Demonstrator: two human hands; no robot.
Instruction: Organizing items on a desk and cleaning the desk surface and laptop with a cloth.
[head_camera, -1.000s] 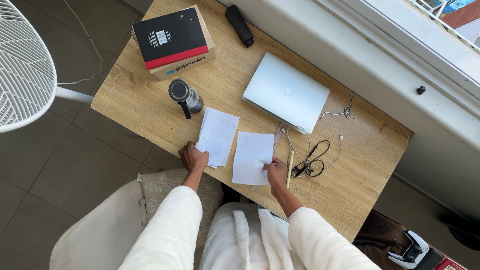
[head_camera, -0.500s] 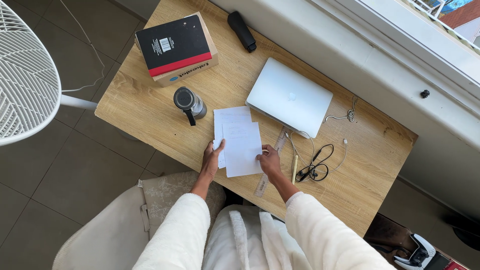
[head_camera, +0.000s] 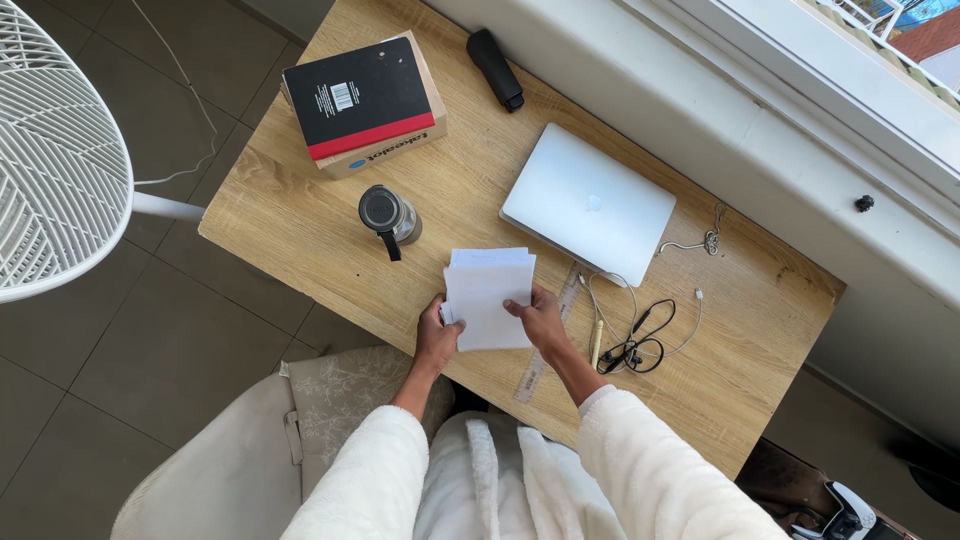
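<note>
Your left hand (head_camera: 437, 338) grips the left edge of the stack of white paper sheets (head_camera: 488, 295), fingers closed around it. Your right hand (head_camera: 541, 318) grips the right side of the same stack, with the fingertips (head_camera: 512, 305) lying on the top sheet. The sheets overlap unevenly; the rear ones show past the top edge.

All positions below are relative to the stack of white paper sheets, which sits over the near edge of the wooden desk (head_camera: 300, 215):

- Closed silver laptop (head_camera: 588, 204): behind and to the right, near but apart.
- Dark travel mug (head_camera: 388, 217): behind and to the left, near.
- Cardboard box (head_camera: 385, 150) with a black and red book (head_camera: 358, 97) on top: far left rear, well apart.
- Black cylindrical object (head_camera: 499, 68): directly behind, at the desk's far edge.
- Clear ruler (head_camera: 548, 335): just beside the right edge, partly under your right wrist.
- Yellow pen (head_camera: 596, 344) and tangled black and white cables (head_camera: 640, 340): to the right, beyond the ruler.
</note>
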